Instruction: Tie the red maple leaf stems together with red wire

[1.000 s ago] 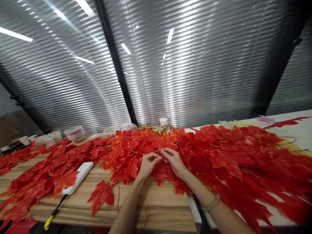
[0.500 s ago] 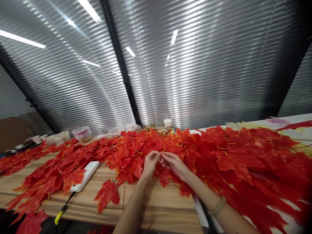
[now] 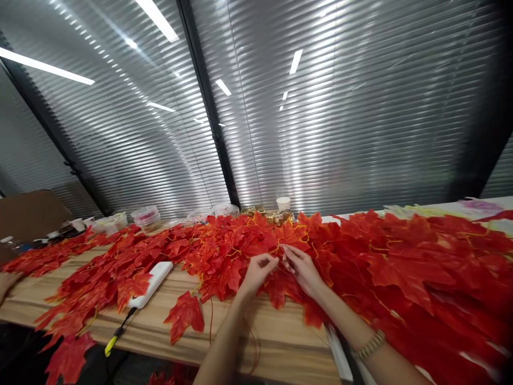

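Clock directions taken from the working hands, twelve pointing away from the wearer.

- Bead bracelet (image 3: 369,345): on the right forearm, four o'clock.
- Wooden table (image 3: 292,350): bare area at six o'clock; thin red string (image 3: 256,347) toward seven.
- Single leaf (image 3: 186,318): red, lying apart, eight o'clock.
- Left hand (image 3: 258,274): thumb and forefinger curled, tips nearly meeting; any hold too small to tell.
- Right hand (image 3: 302,270): fingers bent, tips close together just beside the left; likewise cannot tell what is pinched.
- Red leaves (image 3: 234,243): heaped under and around both hands, spreading from nine through twelve to three.
- White box (image 3: 160,275): corded, partly under a leaf, nine o'clock.
- Another person's hand (image 3: 7,283): picture edge, nine o'clock.
- Plastic tubs (image 3: 146,218): stacked, ten o'clock.
- Paper cup (image 3: 283,203): twelve o'clock.
- Blinds (image 3: 340,123): behind everything, twelve o'clock.
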Tool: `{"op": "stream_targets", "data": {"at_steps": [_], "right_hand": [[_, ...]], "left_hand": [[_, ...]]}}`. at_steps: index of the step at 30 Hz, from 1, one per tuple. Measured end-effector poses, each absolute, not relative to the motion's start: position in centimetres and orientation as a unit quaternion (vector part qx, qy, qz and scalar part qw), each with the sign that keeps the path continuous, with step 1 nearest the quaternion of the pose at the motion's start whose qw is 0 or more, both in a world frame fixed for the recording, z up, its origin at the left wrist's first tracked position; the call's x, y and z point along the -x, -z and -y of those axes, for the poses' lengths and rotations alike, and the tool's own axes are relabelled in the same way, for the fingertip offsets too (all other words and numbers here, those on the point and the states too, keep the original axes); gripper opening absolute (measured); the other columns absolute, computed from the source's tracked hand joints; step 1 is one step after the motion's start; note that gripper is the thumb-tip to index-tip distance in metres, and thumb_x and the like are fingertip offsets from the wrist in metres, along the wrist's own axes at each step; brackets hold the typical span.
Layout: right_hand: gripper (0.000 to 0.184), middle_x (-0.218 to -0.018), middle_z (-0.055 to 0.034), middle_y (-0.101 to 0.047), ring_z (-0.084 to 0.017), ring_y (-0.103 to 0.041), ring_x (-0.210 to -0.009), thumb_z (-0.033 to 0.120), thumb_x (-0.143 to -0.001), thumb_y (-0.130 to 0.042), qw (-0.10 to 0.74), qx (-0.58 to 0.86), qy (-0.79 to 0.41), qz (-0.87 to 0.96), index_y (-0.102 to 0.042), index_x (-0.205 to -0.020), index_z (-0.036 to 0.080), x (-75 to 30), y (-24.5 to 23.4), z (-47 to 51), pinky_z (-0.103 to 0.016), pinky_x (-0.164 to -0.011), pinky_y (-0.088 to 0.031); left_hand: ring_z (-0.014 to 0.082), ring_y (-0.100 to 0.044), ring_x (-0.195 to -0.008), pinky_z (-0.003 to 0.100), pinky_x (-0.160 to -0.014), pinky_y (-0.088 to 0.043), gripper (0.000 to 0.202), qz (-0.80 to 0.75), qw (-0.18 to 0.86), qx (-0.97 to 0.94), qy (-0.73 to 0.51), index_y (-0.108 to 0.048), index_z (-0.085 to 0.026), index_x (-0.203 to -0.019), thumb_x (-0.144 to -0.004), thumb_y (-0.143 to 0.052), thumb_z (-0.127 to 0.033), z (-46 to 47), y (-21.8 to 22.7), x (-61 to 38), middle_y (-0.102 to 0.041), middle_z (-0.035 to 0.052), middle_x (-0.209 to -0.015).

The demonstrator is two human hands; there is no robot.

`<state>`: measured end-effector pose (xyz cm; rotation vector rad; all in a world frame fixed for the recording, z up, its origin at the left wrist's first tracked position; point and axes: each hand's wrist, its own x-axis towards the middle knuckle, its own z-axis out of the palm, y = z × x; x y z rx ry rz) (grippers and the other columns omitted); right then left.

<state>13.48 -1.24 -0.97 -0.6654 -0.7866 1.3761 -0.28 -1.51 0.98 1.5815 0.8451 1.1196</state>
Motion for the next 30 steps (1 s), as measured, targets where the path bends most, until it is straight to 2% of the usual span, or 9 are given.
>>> {"op": "stream_targets", "data": {"at_steps": [4,8,15,19,22,24,27,30], "right_hand": [[0.033,-0.055,0.0024,-0.053,-0.006,-0.037,-0.041,0.038,-0.06,-0.071,0.643,0.302,-0.597,0.372,-0.068,-0.085,0.017,-13.3,1.3,1.3,-0.02,-0.038,-0.023],[0.03,-0.058,0.0011,-0.055,-0.007,-0.04,-0.046,0.035,-0.059,-0.073,0.654,0.296,-0.596,0.359,-0.069,-0.082,0.017,-13.5,1.6,1.1,-0.021,-0.041,-0.028],[0.035,-0.07,-0.0022,-0.061,-0.01,-0.049,-0.058,0.029,-0.059,-0.074,0.629,0.254,-0.64,0.362,-0.068,-0.092,0.018,-13.4,1.4,1.3,-0.022,-0.05,-0.036],[0.036,-0.073,-0.004,-0.064,-0.01,-0.049,-0.056,0.029,-0.06,-0.073,0.618,0.249,-0.642,0.38,-0.067,-0.093,0.017,-13.2,1.0,1.8,-0.021,-0.045,-0.032],[0.032,-0.074,-0.0054,-0.067,-0.01,-0.05,-0.055,0.029,-0.061,-0.073,0.613,0.245,-0.641,0.392,-0.066,-0.09,0.017,-13.0,1.1,1.8,-0.02,-0.044,-0.03],[0.028,-0.075,-0.0061,-0.068,-0.01,-0.051,-0.056,0.03,-0.061,-0.073,0.611,0.243,-0.64,0.398,-0.066,-0.085,0.017,-13.0,1.3,1.7,-0.021,-0.045,-0.031],[0.023,-0.076,-0.0063,-0.068,-0.011,-0.053,-0.056,0.03,-0.062,-0.072,0.604,0.247,-0.64,0.405,-0.065,-0.079,0.017,-13.0,1.6,1.6,-0.021,-0.046,-0.031],[0.022,-0.074,-0.0057,-0.068,-0.011,-0.054,-0.056,0.03,-0.062,-0.072,0.601,0.25,-0.639,0.41,-0.064,-0.078,0.016,-12.9,1.7,1.6,-0.021,-0.046,-0.032]], "left_hand": [[0.0173,-0.055,-0.069,0.027,-0.069,-0.041,0.024,-0.361,0.413,-0.729,-0.409,-0.065,-0.014,-0.067,-0.071,-0.061,-0.038,1.9,-0.6,-0.2,-0.063,0.0063,-0.071],[0.0184,-0.056,-0.078,0.028,-0.076,-0.041,0.017,-0.363,0.322,-0.738,-0.469,-0.066,-0.016,-0.078,-0.073,-0.059,-0.031,2.3,-1.6,-0.7,-0.063,0.0073,-0.08],[0.0189,-0.055,-0.085,0.029,-0.079,-0.042,0.02,-0.355,0.276,-0.703,-0.551,-0.061,-0.018,-0.094,-0.078,-0.053,-0.026,5.4,-6.2,-1.0,-0.059,0.0087,-0.094],[0.0193,-0.055,-0.089,0.028,-0.084,-0.039,0.016,-0.42,0.157,-0.732,-0.513,-0.064,-0.019,-0.089,-0.078,-0.053,-0.022,6.7,-8.1,3.0,-0.062,0.0072,-0.092],[0.0194,-0.058,-0.082,0.028,-0.077,-0.042,0.013,-0.501,0.116,-0.715,-0.474,-0.066,-0.018,-0.082,-0.076,-0.055,-0.021,5.4,-8.1,7.1,-0.065,0.007,-0.084],[0.0193,-0.059,-0.08,0.029,-0.076,-0.043,0.016,-0.543,0.09,-0.707,-0.445,-0.066,-0.017,-0.084,-0.076,-0.052,-0.018,3.6,-7.8,9.2,-0.066,0.0072,-0.086],[0.0181,-0.058,-0.085,0.03,-0.08,-0.042,0.025,-0.555,0.037,-0.764,-0.326,-0.066,-0.016,-0.089,-0.077,-0.045,-0.009,0.6,-7.1,10.5,-0.064,0.0075,-0.091],[0.017,-0.056,-0.082,0.028,-0.078,-0.043,0.024,-0.533,0.014,-0.818,-0.214,-0.066,-0.016,-0.087,-0.076,-0.046,-0.009,-1.7,-6.5,10.0,-0.06,0.0074,-0.089]]}}
